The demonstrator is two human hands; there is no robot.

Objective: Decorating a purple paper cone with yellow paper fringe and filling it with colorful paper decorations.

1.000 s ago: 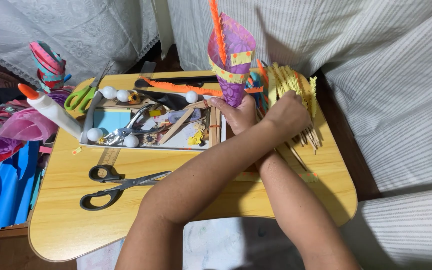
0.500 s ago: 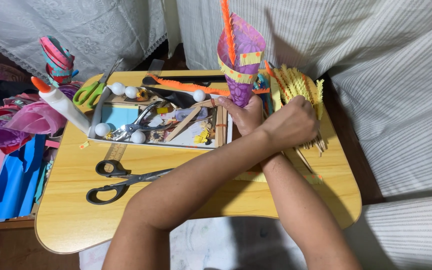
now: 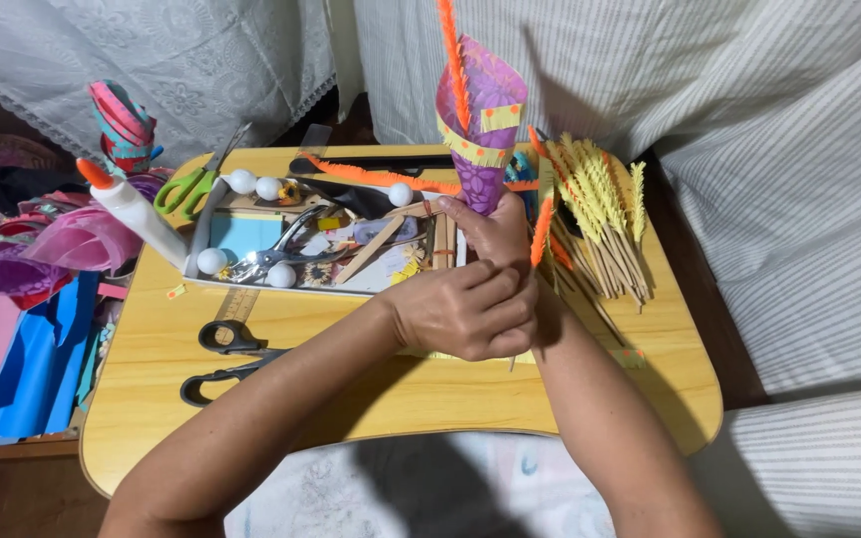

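Observation:
My right hand point(image 3: 498, 231) grips the narrow bottom of a purple paper cone point(image 3: 480, 125) with a yellow band, held upright over the wooden table point(image 3: 381, 394). A long orange fuzzy stem point(image 3: 453, 60) stands in the cone. My left hand point(image 3: 465, 311) is closed just below the right hand, pressed against its wrist, and its fingers pinch a short orange fuzzy stem point(image 3: 542, 231) that rises beside the cone. A bundle of yellow fringed paper sticks point(image 3: 600, 214) lies just to the right of both hands.
A shallow tray point(image 3: 213, 204) with white balls, pliers and scraps sits left of the hands. Black scissors point(image 3: 223, 361) and a ruler lie in front of it. A glue bottle point(image 3: 132, 209), green scissors point(image 3: 189, 184) and coloured papers point(image 3: 12, 339) crowd the left side.
My left hand has drawn back from the yellow sticks toward me and closed under the right hand. The cone is still held upright.

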